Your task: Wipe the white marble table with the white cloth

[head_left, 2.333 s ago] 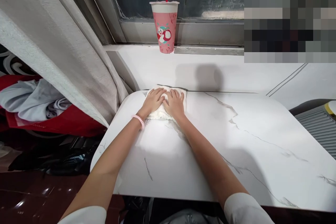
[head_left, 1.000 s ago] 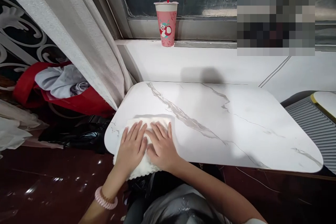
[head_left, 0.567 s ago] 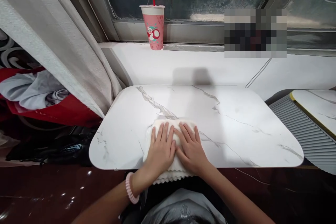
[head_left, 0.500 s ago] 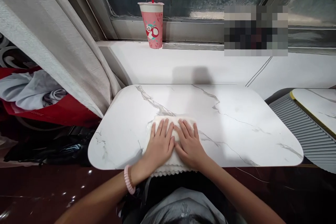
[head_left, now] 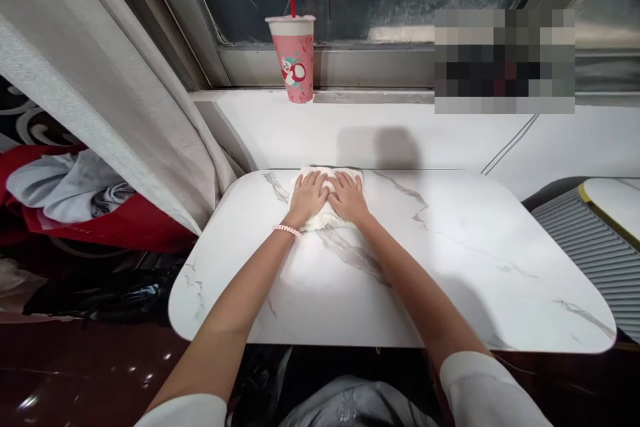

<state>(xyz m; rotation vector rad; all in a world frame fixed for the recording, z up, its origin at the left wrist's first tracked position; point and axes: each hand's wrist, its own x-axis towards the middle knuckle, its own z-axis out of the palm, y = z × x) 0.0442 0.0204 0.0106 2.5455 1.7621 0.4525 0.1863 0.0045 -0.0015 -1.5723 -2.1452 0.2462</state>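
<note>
Bare marble table (head_left: 450,280) wide open right of and in front of the white cloth (head_left: 326,213), free for passage. Left, hemmed in by the curtain (head_left: 125,113) hanging near the table's corner. Beyond the far edge, open white sill (head_left: 425,140), blocked only by the pink cup (head_left: 296,60) standing upright against the window frame. Far right, bounded by a ribbed grey panel (head_left: 590,247).

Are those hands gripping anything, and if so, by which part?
Nothing is gripped. The left hand and right hand press flat, palms down, on top of a white cloth on the marble table.
</note>
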